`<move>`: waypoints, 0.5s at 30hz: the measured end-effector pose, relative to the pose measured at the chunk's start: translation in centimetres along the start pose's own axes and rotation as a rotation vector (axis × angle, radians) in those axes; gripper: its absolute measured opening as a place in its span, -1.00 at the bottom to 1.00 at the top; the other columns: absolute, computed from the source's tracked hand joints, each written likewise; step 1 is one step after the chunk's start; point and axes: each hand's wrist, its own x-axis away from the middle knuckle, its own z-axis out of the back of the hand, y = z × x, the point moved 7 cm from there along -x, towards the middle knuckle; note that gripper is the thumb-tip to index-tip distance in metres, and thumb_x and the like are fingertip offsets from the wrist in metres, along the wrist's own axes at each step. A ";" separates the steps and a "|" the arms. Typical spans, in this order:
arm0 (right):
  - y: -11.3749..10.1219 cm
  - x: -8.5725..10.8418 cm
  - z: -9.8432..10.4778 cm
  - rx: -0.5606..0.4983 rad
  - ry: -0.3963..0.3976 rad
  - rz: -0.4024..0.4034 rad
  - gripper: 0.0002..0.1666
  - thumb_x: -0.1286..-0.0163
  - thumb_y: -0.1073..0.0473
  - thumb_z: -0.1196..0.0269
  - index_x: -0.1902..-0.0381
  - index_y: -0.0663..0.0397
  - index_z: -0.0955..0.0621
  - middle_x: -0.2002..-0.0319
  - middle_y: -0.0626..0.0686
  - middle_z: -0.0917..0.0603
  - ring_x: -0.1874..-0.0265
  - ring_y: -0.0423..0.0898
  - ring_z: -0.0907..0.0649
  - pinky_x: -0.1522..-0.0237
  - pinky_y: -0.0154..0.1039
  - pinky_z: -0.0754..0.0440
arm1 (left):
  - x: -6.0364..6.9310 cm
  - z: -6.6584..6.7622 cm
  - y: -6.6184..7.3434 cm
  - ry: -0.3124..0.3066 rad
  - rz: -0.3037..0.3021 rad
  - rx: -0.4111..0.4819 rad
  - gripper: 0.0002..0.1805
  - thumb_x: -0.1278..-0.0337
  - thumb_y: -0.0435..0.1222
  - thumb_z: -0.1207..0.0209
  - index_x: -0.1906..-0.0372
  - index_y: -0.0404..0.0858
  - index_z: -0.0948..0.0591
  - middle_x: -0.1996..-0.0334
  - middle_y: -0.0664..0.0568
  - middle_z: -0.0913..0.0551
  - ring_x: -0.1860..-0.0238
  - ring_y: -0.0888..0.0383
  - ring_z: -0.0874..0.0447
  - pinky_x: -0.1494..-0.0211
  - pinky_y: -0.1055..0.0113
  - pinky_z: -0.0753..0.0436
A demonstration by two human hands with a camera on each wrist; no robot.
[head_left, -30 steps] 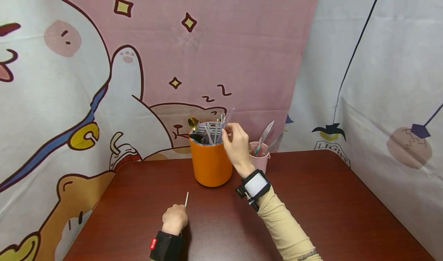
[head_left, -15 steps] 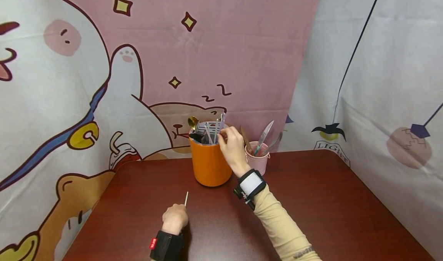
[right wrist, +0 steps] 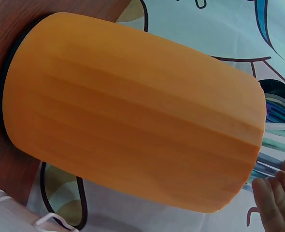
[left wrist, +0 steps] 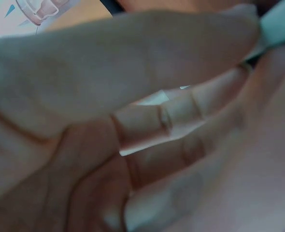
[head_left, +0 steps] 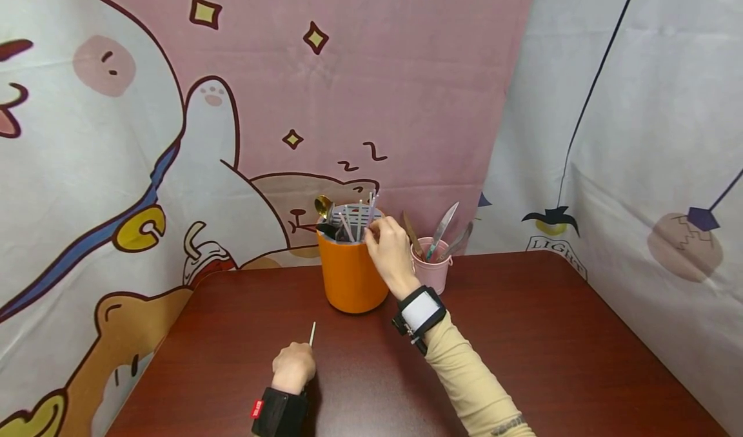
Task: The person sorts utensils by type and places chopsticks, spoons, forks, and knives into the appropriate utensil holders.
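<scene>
A thin white stick (head_left: 313, 334) sticks up past the fingers of my left hand (head_left: 293, 365), which grips it low over the table. Close up in the left wrist view, its pale end (left wrist: 280, 23) sits between thumb and finger. At the right rim of an orange utensil holder (head_left: 354, 279), my right hand (head_left: 389, 247) pinches a clear greyish straw (right wrist: 268, 166) among others. Several pale straws (head_left: 360, 221) stand in the holder, beside a gold spoon (head_left: 323, 205) and something black (head_left: 328, 231). The straws' lower parts are hidden inside.
Right behind my right hand, a pink bucket (head_left: 431, 272) holds a clear-bladed utensil (head_left: 444, 224) and a brown wooden one (head_left: 411, 231). Both containers stand near the back edge of the dark red table (head_left: 522, 334). A printed cloth (head_left: 418, 89) hangs behind it.
One second ago a clear straw leaned up by my right fingertips; the hand has since moved slightly left and down to the rim. Straws in the holder have shifted a little. The left hand stays put.
</scene>
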 end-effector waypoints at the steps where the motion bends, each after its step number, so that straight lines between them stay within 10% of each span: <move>1: 0.2 0.1 -0.1 -0.006 -0.010 -0.007 -0.90 -0.22 0.25 -0.30 0.39 0.21 -0.65 0.42 0.10 -0.63 0.45 -0.05 -0.65 0.39 -0.22 -0.62 | 0.0 0.0 0.0 0.000 0.000 0.001 -0.86 0.01 -0.47 -0.12 0.37 -0.37 -0.67 0.33 -0.28 -0.70 0.29 -0.23 -0.68 0.33 0.00 -0.62; 15: 2.4 4.3 1.0 -0.211 -0.019 -0.073 -0.88 -0.20 0.31 -0.32 0.31 0.25 -0.62 0.39 0.12 -0.65 0.48 -0.08 -0.68 0.41 -0.31 -0.68 | -0.3 -0.4 -0.2 -0.013 -0.006 -0.013 -0.94 0.06 -0.45 -0.18 0.44 -0.33 -0.66 0.37 -0.24 -0.70 0.32 -0.20 -0.69 0.36 0.02 -0.62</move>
